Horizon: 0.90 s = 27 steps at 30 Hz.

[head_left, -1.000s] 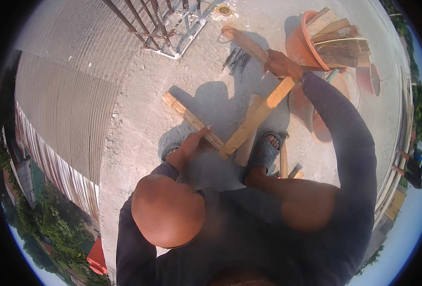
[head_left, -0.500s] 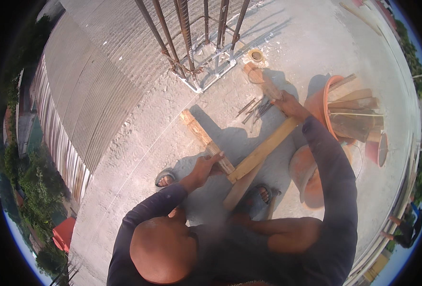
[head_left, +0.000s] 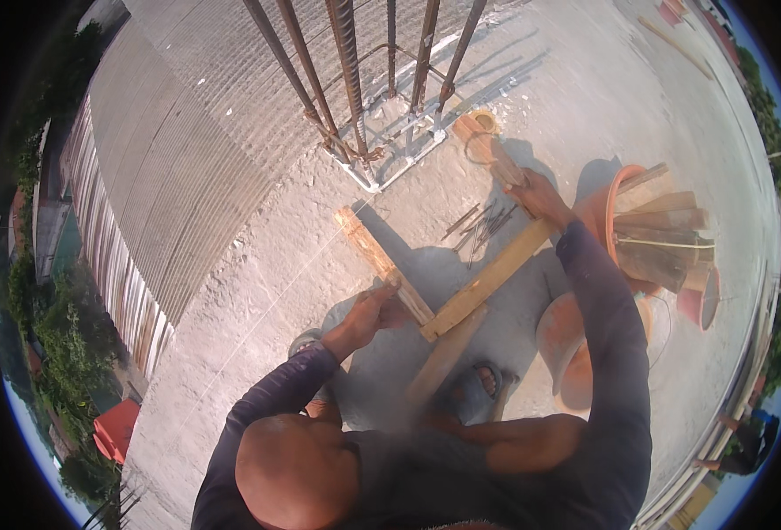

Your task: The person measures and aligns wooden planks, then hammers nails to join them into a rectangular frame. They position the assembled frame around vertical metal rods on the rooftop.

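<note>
A U-shaped frame of wooden strips lies between my hands, close to the ground. My left hand (head_left: 368,316) is closed on the left strip (head_left: 371,247), thumb and fingers pinching its edges. Around the right strip (head_left: 489,152), which bears a dark ring-like mark, my right hand (head_left: 540,199) is closed. A crosspiece (head_left: 487,278) joins the two strips at their near ends. Another board (head_left: 443,358) slants beneath it toward my feet. Several long nails (head_left: 480,228) lie on the concrete between the strips.
Upright rebar (head_left: 346,79) rises from a white outline beyond the frame. To the right stand an orange bucket (head_left: 598,208) of wooden offcuts, a tipped orange container (head_left: 567,344) and a small reddish pot (head_left: 699,296). A string line (head_left: 275,296) crosses the concrete. Corrugated roofing (head_left: 178,177) borders the left.
The wooden frame now sits slightly nearer the rebar. My left hand has shifted a little along its strip, away from the crosspiece. My right hand keeps its hold.
</note>
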{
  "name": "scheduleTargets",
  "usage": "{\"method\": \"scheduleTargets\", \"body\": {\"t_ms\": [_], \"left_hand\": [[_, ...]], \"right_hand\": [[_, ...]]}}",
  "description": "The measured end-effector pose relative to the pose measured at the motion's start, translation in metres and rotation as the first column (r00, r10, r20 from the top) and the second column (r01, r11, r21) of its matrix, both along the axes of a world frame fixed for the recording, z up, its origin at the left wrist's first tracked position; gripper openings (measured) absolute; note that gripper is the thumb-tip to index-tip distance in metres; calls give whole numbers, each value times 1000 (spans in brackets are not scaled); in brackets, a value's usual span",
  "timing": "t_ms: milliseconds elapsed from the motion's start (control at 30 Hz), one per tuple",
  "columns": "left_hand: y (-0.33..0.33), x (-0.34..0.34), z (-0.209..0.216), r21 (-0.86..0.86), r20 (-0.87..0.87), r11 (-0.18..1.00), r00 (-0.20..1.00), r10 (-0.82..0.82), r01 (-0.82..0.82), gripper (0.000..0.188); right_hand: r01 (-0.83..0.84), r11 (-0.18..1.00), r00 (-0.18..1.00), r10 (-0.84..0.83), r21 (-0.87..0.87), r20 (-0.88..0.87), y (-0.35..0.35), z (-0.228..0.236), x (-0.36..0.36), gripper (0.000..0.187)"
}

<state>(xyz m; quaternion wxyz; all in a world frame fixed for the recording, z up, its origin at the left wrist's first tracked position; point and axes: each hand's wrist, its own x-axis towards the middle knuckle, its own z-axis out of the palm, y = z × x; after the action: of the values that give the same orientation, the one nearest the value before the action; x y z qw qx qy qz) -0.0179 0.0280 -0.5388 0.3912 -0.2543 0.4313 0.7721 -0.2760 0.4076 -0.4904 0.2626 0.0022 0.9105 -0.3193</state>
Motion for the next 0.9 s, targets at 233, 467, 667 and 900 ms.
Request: {"method": "scheduleTargets", "body": {"t_ms": [233,467,667,900], "left_hand": [[7,3,14,-159,-7,985,997,74,-74,65],[-2,1,19,-120,20,984,991,136,-133,62],[3,-2,11,-110,-28,975,982,189,-191,65],[0,-12,6,-181,-152,935,948,280,-305,62]], "right_hand": [[81,995,996,-79,-51,50,5,-7,-2,63],[-36,999,994,38,25,-101,2,8,-12,56],[-77,996,994,80,50,-69,-16,34,-24,53],[-56,998,989,57,12,-134,-31,-5,-48,61]]}}
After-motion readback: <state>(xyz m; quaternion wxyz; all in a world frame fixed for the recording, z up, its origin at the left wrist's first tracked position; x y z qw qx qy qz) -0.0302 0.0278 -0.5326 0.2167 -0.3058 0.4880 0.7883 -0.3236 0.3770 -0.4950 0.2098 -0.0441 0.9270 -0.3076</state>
